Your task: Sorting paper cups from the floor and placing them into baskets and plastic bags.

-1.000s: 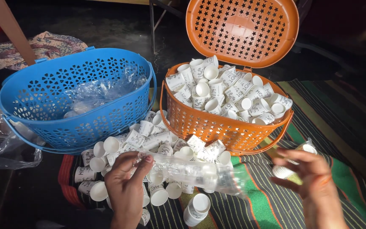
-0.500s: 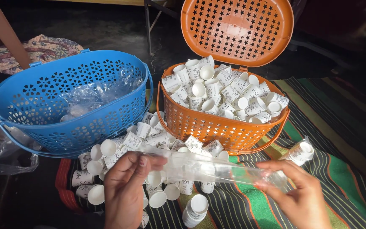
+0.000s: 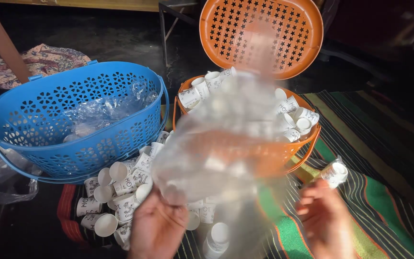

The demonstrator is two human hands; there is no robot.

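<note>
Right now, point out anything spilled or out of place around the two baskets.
Small white paper cups lie scattered on their sides on the striped mat in front of the blue basket, outside either basket. The blue basket holds only crumpled clear plastic; the orange basket is heaped with cups.

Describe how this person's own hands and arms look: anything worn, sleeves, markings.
Both are bare. The left hand and the right hand wear no gloves, and no rings, watch or bracelet can be made out. No sleeve shows at either wrist where they leave the bottom edge. Both hands are motion-blurred, so fine marks or nail details cannot be told.
</note>
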